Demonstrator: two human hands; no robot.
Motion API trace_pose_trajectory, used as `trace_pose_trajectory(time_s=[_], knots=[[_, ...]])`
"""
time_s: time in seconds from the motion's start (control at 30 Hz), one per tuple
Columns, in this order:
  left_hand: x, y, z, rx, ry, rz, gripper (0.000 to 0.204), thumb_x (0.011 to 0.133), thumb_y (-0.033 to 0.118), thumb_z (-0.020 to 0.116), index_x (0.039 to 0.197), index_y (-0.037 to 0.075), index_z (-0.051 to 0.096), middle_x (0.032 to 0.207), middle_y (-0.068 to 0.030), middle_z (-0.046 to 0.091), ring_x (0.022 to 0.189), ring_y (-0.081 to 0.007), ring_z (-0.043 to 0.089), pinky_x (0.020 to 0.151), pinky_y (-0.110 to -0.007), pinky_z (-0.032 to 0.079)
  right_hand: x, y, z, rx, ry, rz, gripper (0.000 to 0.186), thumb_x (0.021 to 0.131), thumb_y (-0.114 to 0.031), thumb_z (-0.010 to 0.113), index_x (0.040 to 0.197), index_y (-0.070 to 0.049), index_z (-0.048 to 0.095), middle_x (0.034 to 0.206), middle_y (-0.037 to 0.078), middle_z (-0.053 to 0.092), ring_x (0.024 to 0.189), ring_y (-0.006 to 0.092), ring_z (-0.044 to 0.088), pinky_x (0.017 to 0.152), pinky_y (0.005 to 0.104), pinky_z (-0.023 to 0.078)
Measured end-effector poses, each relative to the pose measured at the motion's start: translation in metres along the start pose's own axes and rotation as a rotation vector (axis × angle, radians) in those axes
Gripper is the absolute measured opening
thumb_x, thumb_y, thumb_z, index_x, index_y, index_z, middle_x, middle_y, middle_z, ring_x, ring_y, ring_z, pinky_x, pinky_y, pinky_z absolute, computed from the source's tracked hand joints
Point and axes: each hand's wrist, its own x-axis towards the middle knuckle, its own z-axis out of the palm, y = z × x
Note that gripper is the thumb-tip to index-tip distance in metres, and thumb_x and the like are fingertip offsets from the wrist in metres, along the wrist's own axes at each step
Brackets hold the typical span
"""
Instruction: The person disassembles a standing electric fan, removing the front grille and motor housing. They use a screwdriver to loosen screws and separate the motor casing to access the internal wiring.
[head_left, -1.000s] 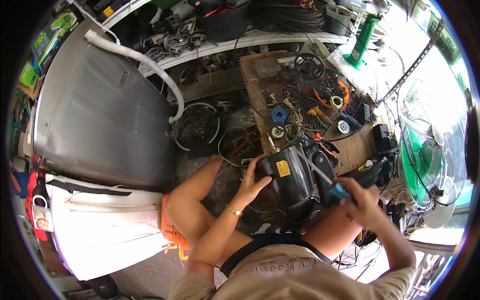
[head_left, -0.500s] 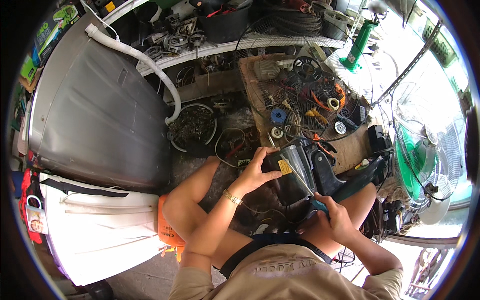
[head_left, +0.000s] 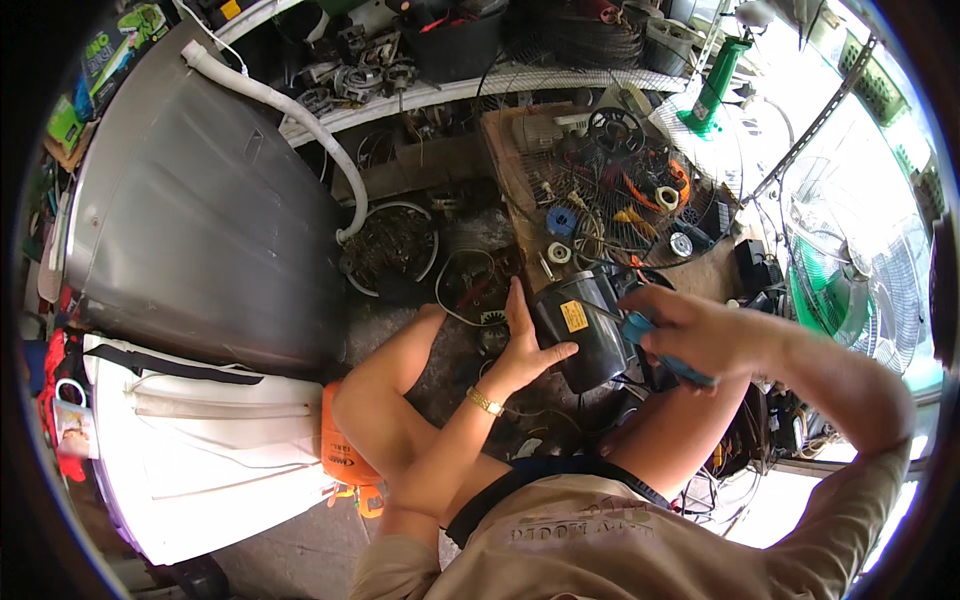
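Note:
A glossy black cylindrical housing with a yellow label stands between my knees, its top tilted toward the far left. My left hand lies against its left side, fingers stretched and thumb apart over the near side. On the right, my right hand is closed round the blue handle of a screwdriver. The thin shaft points left across the upper part of the housing; I cannot tell whether its tip touches. Black parts right of the housing are mostly hidden behind my right hand.
Beyond the housing, a wooden board carries a fan guard, a blue spool and loose parts. A large grey appliance panel stands at left, near a white panel and an orange container. A green fan stands at right.
My right hand has risen and swung its elbow outward, turning the screwdriver across the housing. My left fingers have straightened along the housing's side. The housing has shifted slightly and stands more upright.

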Motion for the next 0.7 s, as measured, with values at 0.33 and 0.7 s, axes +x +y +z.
trace_pose_trajectory(time_s=[0.33, 0.7], knots=[[-0.030, 0.016, 0.017, -0.690, 0.088, -0.373, 0.132, 0.080, 0.013, 0.081, 0.149, 0.008, -0.031, 0.157, -0.0184, 0.021, 0.143, -0.0260, 0.027, 0.118, -0.038, 0.025, -0.022, 0.077, -0.005, 0.386, 0.004, -0.177, 0.060, 0.090, -0.019, 0.067, 0.141, -0.001, 0.041, 0.088, 0.011, 0.064, 0.059, 0.0146, 0.059, 0.049, 0.0280, 0.047], [-0.012, -0.032, 0.024, -1.167, 0.177, -0.577, 0.063, 0.093, 0.051, 0.063, 0.141, 0.014, 0.048, 0.141, -0.0036, 0.051, 0.130, -0.0209, 0.045, 0.107, -0.042, 0.039, 0.080, 0.202, 0.041, -0.447, 0.930, -0.194, 0.065, 0.066, -0.036, 0.086, 0.110, 0.000, 0.053, 0.112, 0.023, 0.060, 0.111, 0.0405, 0.058, 0.091, 0.0454, 0.048]])
